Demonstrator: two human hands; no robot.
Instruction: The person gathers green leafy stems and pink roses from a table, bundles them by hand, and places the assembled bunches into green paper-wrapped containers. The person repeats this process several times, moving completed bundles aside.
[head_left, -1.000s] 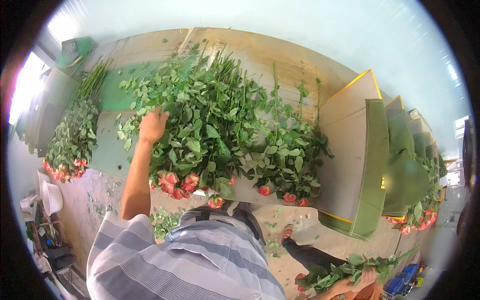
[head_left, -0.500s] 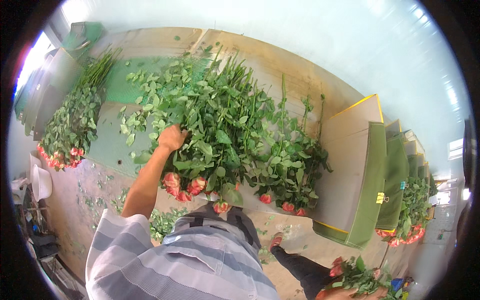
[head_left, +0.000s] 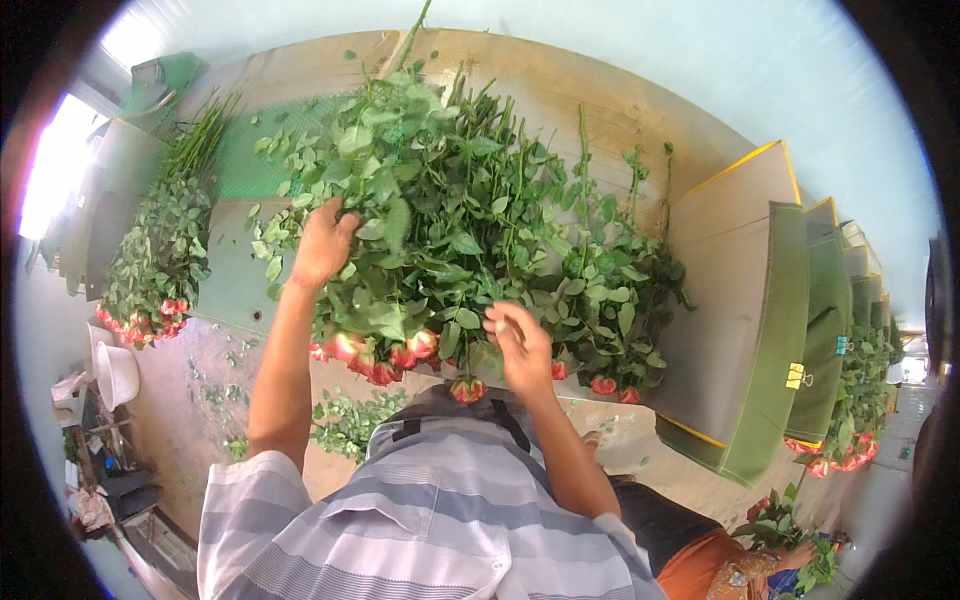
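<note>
Long-stemmed roses (head_left: 480, 200) lie in a thick leafy heap on the table, their red and cream blooms hanging toward me at the near edge. My left hand (head_left: 326, 242) is closed at the heap's left side on a rose stem, though leaves hide most of the grip. Close below it, some leaves and blooms are smeared by motion. One long stem (head_left: 412, 35) sticks up past the far end of the heap. My right hand (head_left: 522, 350) hovers over the near edge beside a hanging bloom, fingers bent and apart, with nothing visible in it.
A separate rose bunch (head_left: 160, 235) lies at the left end of the table by green netting (head_left: 255, 150). Green-and-grey upright panels (head_left: 765, 340) with clips line the right side. White basins (head_left: 117, 375) stand low left. Another person's hand (head_left: 795, 558) is near roses at lower right.
My right hand has come into view over the near edge. My left hand has shifted up and left, and leaves and blooms beside it have moved. The person at lower right has moved.
</note>
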